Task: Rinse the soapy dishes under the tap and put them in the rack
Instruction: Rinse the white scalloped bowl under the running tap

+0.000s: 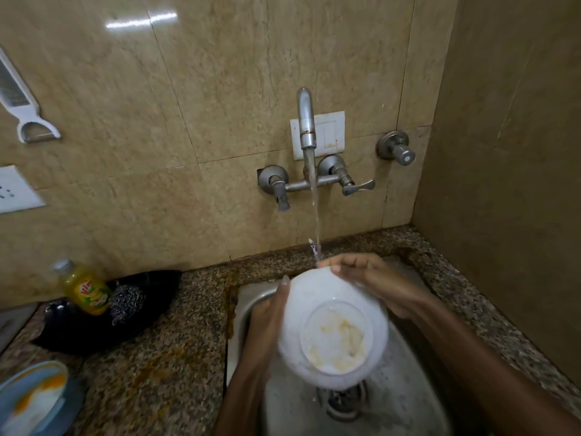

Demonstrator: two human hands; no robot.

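Both arms reach in from 6 o'clock, over the steel sink. The left hand is at the 9 o'clock side of a white bowl, with its fingers curled round the rim and one fingertip showing on top. The right hand comes in from 3 o'clock and curls over the bowl's far edge at 12 o'clock, holding it. The bowl is held up over the sink, tipped so its flat round bottom faces the camera. It looks smooth and shiny, and the bottom has yellow smears and white soap foam on it. The bowl is a bit blurry, so I cannot tell how wet it is.

A thin stream of water falls from the curved metal tap at 12 o'clock and lands on the right hand's fingers by the bowl's top edge. The round metal drain sits just under the bowl.

The counter is speckled stone, rough-looking and brown. At 9 o'clock a yellow soap bottle lies next to a shiny wire scrubber. At 8 o'clock is a blue plate with orange and white mess.
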